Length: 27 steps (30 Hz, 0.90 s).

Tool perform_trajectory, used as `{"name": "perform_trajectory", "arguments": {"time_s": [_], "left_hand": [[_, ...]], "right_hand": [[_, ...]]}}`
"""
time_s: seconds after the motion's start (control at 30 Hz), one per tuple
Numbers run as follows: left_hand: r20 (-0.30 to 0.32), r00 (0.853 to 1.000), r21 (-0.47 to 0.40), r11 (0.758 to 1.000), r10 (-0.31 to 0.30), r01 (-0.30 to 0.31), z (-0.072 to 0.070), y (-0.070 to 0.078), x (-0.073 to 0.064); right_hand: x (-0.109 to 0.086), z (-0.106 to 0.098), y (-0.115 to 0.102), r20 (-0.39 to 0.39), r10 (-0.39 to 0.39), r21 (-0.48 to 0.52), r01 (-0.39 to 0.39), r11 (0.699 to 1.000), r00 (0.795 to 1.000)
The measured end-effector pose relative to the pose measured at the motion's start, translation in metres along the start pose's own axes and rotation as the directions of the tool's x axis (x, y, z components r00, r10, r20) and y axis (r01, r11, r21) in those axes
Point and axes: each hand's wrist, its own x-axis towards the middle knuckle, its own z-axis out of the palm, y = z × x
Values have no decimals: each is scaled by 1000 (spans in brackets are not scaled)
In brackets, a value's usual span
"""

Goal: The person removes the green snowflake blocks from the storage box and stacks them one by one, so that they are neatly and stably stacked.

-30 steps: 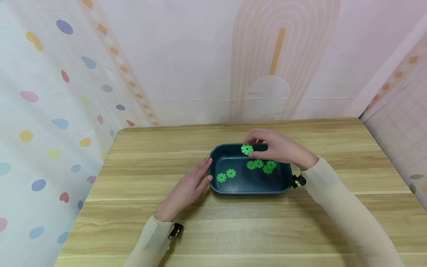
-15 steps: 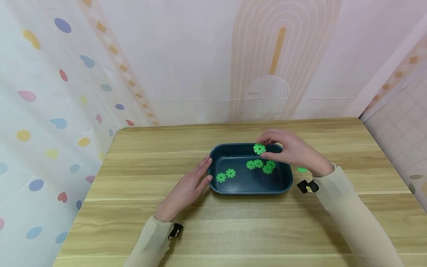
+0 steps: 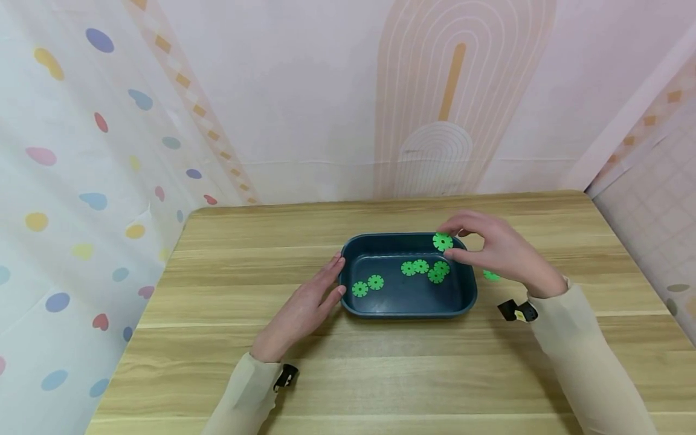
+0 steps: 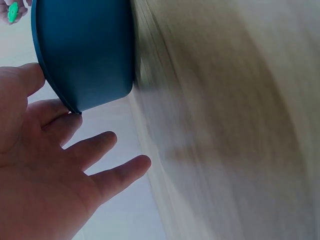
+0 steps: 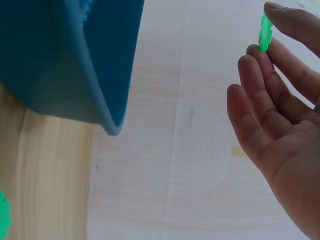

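Note:
A dark blue rectangular tray (image 3: 408, 304) stands on the table with several green notched plastic discs lying on its floor. Two of these discs (image 3: 360, 289) lie at its left end; the others sit right of the middle, some overlapping. My left hand (image 3: 301, 309) rests against the tray's left end, its thumb and fingers extended along the rim; the left wrist view shows fingers at the tray's edge (image 4: 85, 45). Above the tray's back right corner, my right hand (image 3: 497, 251) pinches another green notched disc (image 3: 438, 245) between thumb and fingertips, seen edge-on in the right wrist view.
One green disc (image 3: 491, 275) lies on the table just right of the tray, near the right forearm. Wood-grain tabletop (image 3: 413, 374) surrounds the tray. A patterned curtain (image 3: 315, 109) hangs behind the back edge and along the left side.
My right hand has moved steadily rightward across the tray's back, still pinching the disc. The loose disc on the table, mostly hidden before, now shows. My left hand has stayed at the tray.

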Motion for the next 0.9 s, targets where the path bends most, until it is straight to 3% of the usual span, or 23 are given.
{"name": "perform_trajectory", "arguments": {"time_s": [0.3, 0.6, 0.9], "left_hand": [[-12, 1000, 3, 1000, 17, -17, 1, 0, 0], [-12, 1000, -1, 1000, 22, -22, 1, 0, 0], [-12, 1000, 3, 1000, 22, -22, 1, -1, 0]], "right_hand": [[-15, -5, 2, -58, 66, 12, -65, 998, 996], [-27, -10, 8, -97, 48, 4, -48, 999, 994], [-43, -14, 18, -114, 122, -24, -126, 992, 986]]}}
